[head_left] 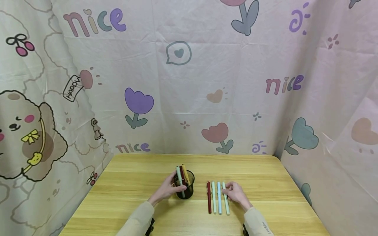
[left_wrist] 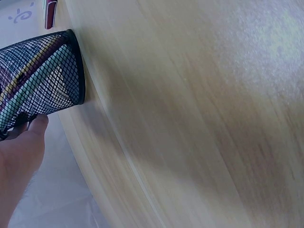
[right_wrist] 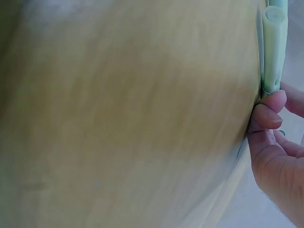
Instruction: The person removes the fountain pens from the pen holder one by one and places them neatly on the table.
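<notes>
My left hand (head_left: 169,188) grips the black mesh pen holder (head_left: 190,190) by its left side, thumb across the front. The holder stands upright on the table, with a pale green pen (head_left: 178,173), a dark red pen (head_left: 182,177) and a yellow pen (head_left: 185,172) leaning in it. Through the mesh the left wrist view shows their barrels. My right hand (head_left: 235,192) pinches the rightmost pale green pen (head_left: 226,205) near its upper part; its barrel end (right_wrist: 272,52) points up in the right wrist view. Left of it lies a light blue pen (head_left: 219,198).
Further left in the same row are another pale green pen (head_left: 214,198) and a dark red pen (head_left: 209,198), side by side. The wooden table (head_left: 141,170) meets a printed cloth backdrop (head_left: 183,88) at the back and both sides.
</notes>
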Demonstrator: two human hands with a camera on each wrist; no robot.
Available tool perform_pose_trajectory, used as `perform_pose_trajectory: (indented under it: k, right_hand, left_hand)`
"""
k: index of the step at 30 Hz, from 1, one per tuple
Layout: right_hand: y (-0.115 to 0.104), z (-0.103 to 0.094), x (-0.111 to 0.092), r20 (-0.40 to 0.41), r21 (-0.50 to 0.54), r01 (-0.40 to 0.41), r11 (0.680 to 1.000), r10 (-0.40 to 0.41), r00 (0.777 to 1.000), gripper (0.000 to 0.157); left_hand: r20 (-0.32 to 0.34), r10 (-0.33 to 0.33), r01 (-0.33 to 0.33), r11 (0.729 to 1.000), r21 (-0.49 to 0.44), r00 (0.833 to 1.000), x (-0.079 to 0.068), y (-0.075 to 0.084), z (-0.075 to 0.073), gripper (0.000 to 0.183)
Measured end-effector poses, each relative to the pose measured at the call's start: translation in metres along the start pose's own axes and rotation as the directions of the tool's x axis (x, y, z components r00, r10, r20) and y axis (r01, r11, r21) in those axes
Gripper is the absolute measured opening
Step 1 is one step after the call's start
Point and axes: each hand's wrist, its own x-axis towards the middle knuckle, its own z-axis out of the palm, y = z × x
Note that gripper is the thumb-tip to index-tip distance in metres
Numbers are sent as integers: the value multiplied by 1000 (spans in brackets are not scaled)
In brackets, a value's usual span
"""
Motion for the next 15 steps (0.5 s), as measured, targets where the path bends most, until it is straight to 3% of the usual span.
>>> perform_pose_trajectory:
  k: [10, 15]
  right_hand:
    - [0, 0, -1, -2, 32, 4, 999, -4, 1000, 37]
    - [-7, 5, 4, -83, 9, 124, 992, -123, 989, 33]
  left_hand:
    - [1, 7, -7, 1000, 7, 1000, 0, 0, 0, 98]
    - [1, 5, -5, 1000, 10, 1000, 0, -1, 0, 98]
